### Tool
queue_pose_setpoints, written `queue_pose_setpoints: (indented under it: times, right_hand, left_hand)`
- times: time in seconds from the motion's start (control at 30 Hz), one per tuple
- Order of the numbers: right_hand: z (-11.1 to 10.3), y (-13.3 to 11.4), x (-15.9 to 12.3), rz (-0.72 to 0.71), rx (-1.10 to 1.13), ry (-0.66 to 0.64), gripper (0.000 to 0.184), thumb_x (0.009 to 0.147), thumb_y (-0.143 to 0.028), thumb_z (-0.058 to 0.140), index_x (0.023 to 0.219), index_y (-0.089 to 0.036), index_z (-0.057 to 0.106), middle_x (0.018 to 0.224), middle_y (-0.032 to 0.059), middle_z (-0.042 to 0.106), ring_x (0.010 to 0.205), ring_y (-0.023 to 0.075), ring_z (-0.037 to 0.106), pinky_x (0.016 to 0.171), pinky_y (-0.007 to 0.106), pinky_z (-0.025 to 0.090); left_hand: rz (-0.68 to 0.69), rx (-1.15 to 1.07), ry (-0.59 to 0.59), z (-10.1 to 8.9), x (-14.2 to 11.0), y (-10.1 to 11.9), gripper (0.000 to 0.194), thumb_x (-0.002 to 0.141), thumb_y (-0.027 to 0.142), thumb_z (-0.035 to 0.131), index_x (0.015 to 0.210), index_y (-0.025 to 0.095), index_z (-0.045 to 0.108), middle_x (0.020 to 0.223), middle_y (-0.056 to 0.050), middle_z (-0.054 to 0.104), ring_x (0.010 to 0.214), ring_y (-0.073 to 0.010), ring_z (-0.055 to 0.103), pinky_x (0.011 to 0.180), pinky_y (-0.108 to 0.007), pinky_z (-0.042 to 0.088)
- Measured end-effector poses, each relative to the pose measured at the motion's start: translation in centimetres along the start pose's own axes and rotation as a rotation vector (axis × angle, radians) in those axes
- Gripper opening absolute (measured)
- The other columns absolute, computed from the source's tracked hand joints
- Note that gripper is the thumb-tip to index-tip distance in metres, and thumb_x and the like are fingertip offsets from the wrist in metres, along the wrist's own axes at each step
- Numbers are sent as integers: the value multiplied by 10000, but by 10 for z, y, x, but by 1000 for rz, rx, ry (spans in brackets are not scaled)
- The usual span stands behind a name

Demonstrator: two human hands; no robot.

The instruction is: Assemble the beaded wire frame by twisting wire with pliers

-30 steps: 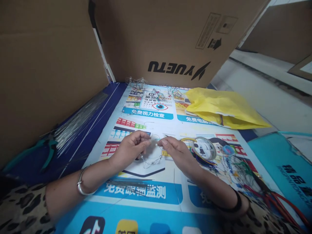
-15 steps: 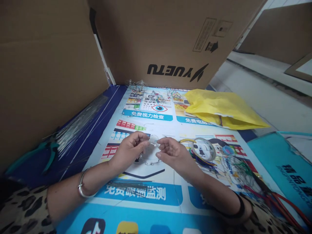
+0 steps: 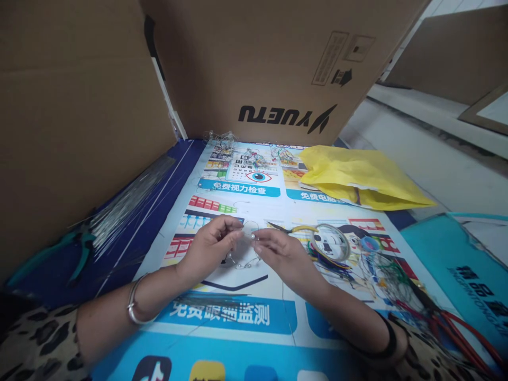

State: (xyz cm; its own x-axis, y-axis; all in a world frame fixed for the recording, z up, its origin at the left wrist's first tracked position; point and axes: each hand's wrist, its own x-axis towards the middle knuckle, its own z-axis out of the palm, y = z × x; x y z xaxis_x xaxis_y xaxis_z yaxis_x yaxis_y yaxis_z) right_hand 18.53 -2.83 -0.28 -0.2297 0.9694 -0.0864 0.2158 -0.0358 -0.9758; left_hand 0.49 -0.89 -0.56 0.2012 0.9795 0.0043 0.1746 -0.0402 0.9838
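My left hand (image 3: 210, 246) and my right hand (image 3: 278, 250) meet over a printed poster (image 3: 238, 312), fingertips pinched close together. Between them they hold a thin wire strung with small pearl beads (image 3: 244, 263), which hangs in a loop under the fingers. A silver bangle is on my left wrist, a black band on my right. Just right of my right hand lies a roll of clear tape (image 3: 332, 242) beside a heap of coloured wires (image 3: 381, 275).
A bundle of straight silver wires (image 3: 127, 196) and teal-handled pliers (image 3: 79, 246) lie at the left. A yellow plastic bag (image 3: 357, 174) lies at the back right. Cardboard boxes (image 3: 270, 63) wall the back and left. A teal bag (image 3: 460, 264) is at the right.
My right hand has shifted slightly left, closer to my left hand, and the beaded wire loop has drawn in and sits lower between them.
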Motion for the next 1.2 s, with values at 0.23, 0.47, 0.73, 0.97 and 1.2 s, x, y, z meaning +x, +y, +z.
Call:
queue_pose_setpoints:
  times: [0.23,0.47,0.73,0.97,1.2]
  right_hand:
    - [2,-7,-2,32,302,-144,268,796,-348,594,1027,-215,572,949,34,675,881,183,643,868,400,462]
    - [0,-2,-2,20,458,-226,349,781,-307,623,1105,-214,534,895,22,654,804,160,636,823,378,462]
    - [3,-12,-5,48,495,-307,604,678,-226,709,1206,-258,417,867,-14,571,773,119,580,716,287,439]
    - [14,-4,-5,-54,285,-207,856,626,-108,658,1348,-329,255,770,-62,405,610,70,390,563,221,349]
    - [21,2,-5,-55,146,0,609,701,-134,587,1259,-289,397,718,-60,387,587,79,367,536,221,337]
  left_hand:
    - [-17,-2,4,1,1,0,160,787,300,576,890,178,554,641,41,522,499,-65,442,454,-175,361]
    - [-20,-16,33,2,2,3,170,769,302,592,872,171,558,637,35,535,495,-69,443,454,-183,357]
    - [-28,-7,48,2,2,3,153,773,287,588,871,174,555,649,35,536,494,-67,442,456,-181,362]
    - [-25,-32,16,2,1,3,177,774,310,588,889,182,547,627,51,512,483,-64,448,460,-181,372]
    - [-24,-59,-34,4,-1,5,187,779,298,586,912,177,533,618,54,523,471,-57,458,450,-174,364]
